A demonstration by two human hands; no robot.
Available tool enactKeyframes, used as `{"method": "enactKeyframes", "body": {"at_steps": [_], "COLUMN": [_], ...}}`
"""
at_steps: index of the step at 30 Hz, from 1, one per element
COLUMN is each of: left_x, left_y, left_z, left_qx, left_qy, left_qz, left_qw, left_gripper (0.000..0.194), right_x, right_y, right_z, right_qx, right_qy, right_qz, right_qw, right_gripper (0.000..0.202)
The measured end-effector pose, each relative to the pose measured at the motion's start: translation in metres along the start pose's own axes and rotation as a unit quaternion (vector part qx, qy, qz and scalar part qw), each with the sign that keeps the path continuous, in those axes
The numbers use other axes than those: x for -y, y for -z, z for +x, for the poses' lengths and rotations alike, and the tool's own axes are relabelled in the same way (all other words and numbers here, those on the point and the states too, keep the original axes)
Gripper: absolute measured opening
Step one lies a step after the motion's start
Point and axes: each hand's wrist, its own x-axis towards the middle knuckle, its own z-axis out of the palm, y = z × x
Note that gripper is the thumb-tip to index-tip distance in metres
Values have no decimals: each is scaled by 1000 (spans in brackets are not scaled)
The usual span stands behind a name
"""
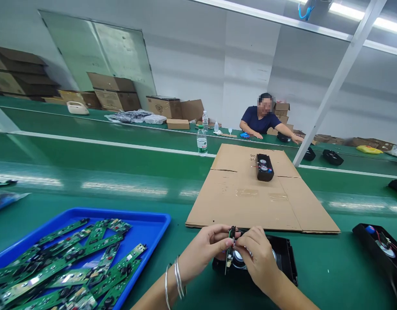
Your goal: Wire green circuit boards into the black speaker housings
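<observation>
My left hand [205, 249], with metal bangles on its wrist, is closed on a narrow green circuit board [230, 255] held on edge. Close against the board's near side, my right hand [259, 255] has its fingers pinched together; what sits between its fingertips is too small to make out. Below both hands lies a black speaker housing [289, 260] with round silver drivers, partly covered by the hands. To the left, a blue tray [158, 218] bears a heap of green circuit boards [79, 254].
Flat cardboard [218, 202] lies ahead, bearing another black speaker housing [265, 168]. A third housing [379, 245] is at the right edge. Beyond stand a water bottle [201, 142] and a slanted white post [337, 86]. A co-worker [259, 120] reaches sideways across the far bench.
</observation>
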Motion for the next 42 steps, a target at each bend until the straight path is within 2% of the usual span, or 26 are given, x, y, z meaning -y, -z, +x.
{"method": "enactKeyframes", "body": {"at_steps": [2, 4, 7, 9, 10, 12, 14, 18, 22, 24, 27, 30, 32, 34, 36, 38, 40, 42], "left_x": [-4, -8, -9, -6, -3, 4, 11, 23, 25, 24, 23, 24, 24, 25, 25, 25, 25, 24], "left_y": [0, -1, -5, -8, -9, -12, -15, -19, -19, -19, -17, -17, -18, -19, -19, -19, -19, -18], "left_z": [-3, -6, -10, -11, -10, -8, -5, 1, 1, 1, 3, 5, 6, 6, 6, 6, 6, 6], "left_qx": [-1, -15, -29, -6, 14, 44, 49, 15, -14, -32, -55, -58, -65, -71, -71, -66, -62, -58], "left_qy": [5, 4, 12, 38, 54, 75, 74, 41, 15, -3, -16, -5, -1, -1, -1, 0, 1, -1], "left_qz": [18, 51, 132, 162, 160, 140, 125, 123, 128, 119, 124, 136, 129, 116, 104, 98, 100, 106], "left_qw": [1000, 999, 991, 986, 986, 986, 988, 991, 992, 992, 991, 989, 990, 991, 992, 993, 993, 993], "left_gripper": [45, 44, 36, 32, 31, 31, 31, 29, 30, 32, 34, 36, 37, 37, 37, 36, 35, 35], "right_x": [0, -2, -9, -13, -14, -13, -12, -14, -27, -34, -43, -48, -46, -41, -33, -27, -24, -24], "right_y": [10, 27, 55, 68, 71, 72, 67, 53, 39, 32, 24, 20, 20, 21, 22, 22, 21, 19], "right_z": [5, 9, 3, -8, -14, -26, -33, -32, -24, -20, -17, -18, -18, -17, -16, -16, -17, -19], "right_qx": [62, 149, 300, 370, 383, 367, 330, 270, 210, 200, 179, 165, 171, 176, 180, 188, 194, 194], "right_qy": [-16, -46, -65, -61, -61, -76, -95, -160, -234, -278, -361, -397, -391, -352, -271, -179, -112, -77], "right_qz": [13, 13, -5, -27, -39, -58, -61, -42, -13, 53, 209, 294, 286, 228, 132, 49, -3, -33], "right_qw": [998, 988, 952, 927, 921, 925, 937, 949, 949, 938, 891, 854, 858, 891, 936, 965, 975, 977], "right_gripper": [20, 19, 12, 22, 25, 23, 20, 17, 11, 10, 6, 10, 9, 5, 11, 15, 17, 16]}}
